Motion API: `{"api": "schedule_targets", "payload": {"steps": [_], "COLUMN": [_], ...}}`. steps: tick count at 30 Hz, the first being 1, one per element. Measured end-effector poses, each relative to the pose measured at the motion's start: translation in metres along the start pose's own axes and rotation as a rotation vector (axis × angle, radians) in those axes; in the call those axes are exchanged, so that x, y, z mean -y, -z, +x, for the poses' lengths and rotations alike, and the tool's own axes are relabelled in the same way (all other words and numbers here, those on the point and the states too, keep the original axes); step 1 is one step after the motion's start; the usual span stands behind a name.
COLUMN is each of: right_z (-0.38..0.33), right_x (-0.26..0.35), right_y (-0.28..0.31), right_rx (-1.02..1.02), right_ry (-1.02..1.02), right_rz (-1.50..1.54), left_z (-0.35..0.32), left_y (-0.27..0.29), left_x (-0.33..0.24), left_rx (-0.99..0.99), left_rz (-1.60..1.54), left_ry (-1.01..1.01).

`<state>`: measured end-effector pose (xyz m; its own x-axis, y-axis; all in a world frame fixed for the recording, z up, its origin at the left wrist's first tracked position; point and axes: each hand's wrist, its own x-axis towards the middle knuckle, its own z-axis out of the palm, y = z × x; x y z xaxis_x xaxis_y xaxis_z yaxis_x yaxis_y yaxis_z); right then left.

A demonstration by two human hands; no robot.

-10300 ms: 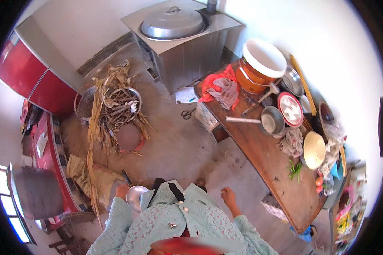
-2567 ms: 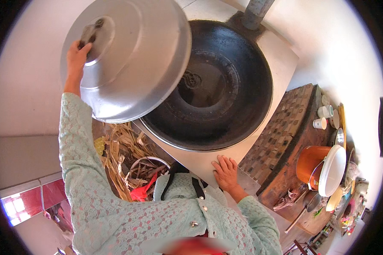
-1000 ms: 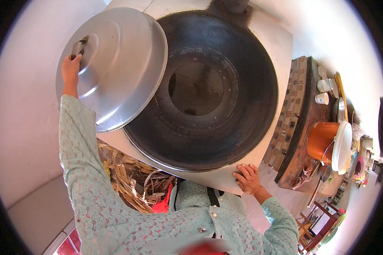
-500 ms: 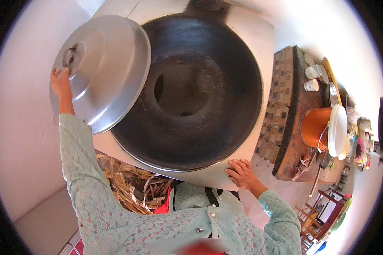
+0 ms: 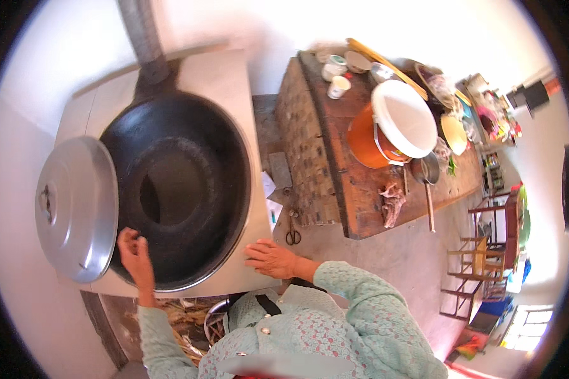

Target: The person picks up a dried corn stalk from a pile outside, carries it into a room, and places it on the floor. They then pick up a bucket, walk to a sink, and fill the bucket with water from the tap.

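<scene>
A large black wok (image 5: 189, 246) is set into a pale stove top (image 5: 224, 76), with a little dark liquid (image 5: 174, 199) in its bottom. The round metal lid (image 5: 85, 189) leans at the wok's left side, its knob facing left. My left hand (image 5: 136, 256), off the lid, hovers over the wok's near-left rim with loosely bent fingers and nothing in them. Flat on the stove top's near-right corner lies my right hand (image 5: 272, 259), fingers spread.
Right of the stove, a wooden table (image 5: 354, 215) bears an orange bucket (image 5: 363, 139) with a white lid, a ladle (image 5: 425, 169), cups and bowls. Scissors (image 5: 293, 235) lie on the floor between. Dry husks (image 5: 186, 316) sit below the stove's front. Chairs (image 5: 480, 259) stand farther right.
My left hand has let go of the lid's knob and come down toward the wok's near rim. The view has turned right, showing more of the table. My right hand stays on the stove corner.
</scene>
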<state>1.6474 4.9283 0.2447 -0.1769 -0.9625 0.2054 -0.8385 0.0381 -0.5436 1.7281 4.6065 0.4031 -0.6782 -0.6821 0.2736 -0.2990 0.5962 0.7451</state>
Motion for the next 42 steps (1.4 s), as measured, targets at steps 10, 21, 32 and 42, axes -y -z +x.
{"api": "schedule_targets", "payload": {"steps": [10,21,32,42], "right_z": [-0.093,-0.242,-0.280,-0.300], "right_x": [-0.044,-0.215,-0.187,-0.159], "right_y": [0.079,0.259,0.210,0.175], "right_rx": [-1.019,-1.861,-1.728,-1.767], "right_ry": [-0.772,-1.122,-0.685,-0.871], "right_rz": [0.500,1.379,1.481,1.556], "left_z": [-0.153,-0.193,-0.200,-0.200], "left_y": [-0.186,-0.227,-0.233,-0.237], "left_x": [-0.067,-0.081,-0.087,-0.082], "left_rx": [0.528,0.681,0.648,0.670], "left_rz": [0.217,0.659,0.748,0.740], "left_ry": [-0.456,-0.517,-0.516,-0.520]}}
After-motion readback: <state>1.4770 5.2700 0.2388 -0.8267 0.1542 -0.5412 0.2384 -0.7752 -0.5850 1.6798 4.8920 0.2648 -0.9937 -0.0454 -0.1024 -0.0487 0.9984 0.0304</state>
